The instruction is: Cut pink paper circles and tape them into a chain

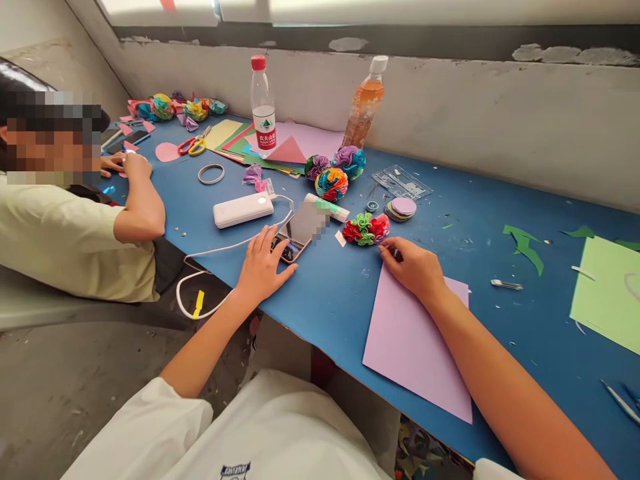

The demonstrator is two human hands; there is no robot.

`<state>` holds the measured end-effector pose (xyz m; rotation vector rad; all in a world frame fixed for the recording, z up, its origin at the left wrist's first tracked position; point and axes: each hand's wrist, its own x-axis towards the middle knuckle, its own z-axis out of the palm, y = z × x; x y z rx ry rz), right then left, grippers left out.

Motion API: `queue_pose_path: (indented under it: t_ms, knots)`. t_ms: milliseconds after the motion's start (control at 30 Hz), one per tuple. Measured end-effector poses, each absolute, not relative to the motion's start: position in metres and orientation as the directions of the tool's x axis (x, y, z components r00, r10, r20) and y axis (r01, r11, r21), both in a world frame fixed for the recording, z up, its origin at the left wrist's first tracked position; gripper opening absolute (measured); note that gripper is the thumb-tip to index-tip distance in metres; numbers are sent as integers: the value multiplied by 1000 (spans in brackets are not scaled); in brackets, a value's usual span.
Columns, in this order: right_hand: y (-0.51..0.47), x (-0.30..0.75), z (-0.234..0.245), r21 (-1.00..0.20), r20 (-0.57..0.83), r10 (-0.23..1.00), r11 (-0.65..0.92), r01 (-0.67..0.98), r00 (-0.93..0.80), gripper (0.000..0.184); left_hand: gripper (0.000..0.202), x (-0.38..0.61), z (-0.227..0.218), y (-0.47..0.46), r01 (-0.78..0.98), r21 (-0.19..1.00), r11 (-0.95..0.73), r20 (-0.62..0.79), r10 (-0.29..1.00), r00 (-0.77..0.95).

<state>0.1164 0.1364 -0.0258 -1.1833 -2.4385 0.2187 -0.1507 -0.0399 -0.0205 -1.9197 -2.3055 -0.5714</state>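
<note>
Purple sheet point(410, 347): flat on the table point(320, 300). Left hand point(263, 265): fingers spread, at the near end of the phone point(306, 227). Right hand point(414, 263): fingertips beside the flower point(364, 229), just beyond the sheet; I cannot tell whether they grip it. Bottle point(264, 113): upright, farther back.

Phone point(303, 227) left of sheet point(410, 340), bottles point(264, 123) behind
</note>
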Motion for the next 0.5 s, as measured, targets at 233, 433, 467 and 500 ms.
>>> queue_pose_path:
  t_ms: [233, 433, 467, 500]
  knots:
    - [135, 115, -23, -375, 293, 792, 610, 698, -536, 31, 50, -145, -19, -39, 967, 221, 125, 235, 956, -178]
    - [120, 109, -6, -498, 279, 801, 592, 634, -529, 27, 73, -141, 1, -12, 901, 290, 321, 77, 931, -357]
    - [115, 105, -2, -533, 262, 799, 587, 609, -541, 25, 76, -140, 6, -5, 900, 278, 336, 36, 933, -359]
    - [110, 99, 1, -573, 238, 795, 578, 581, -558, 24, 78, -139, 11, 3, 900, 267, 346, -1, 933, -359]
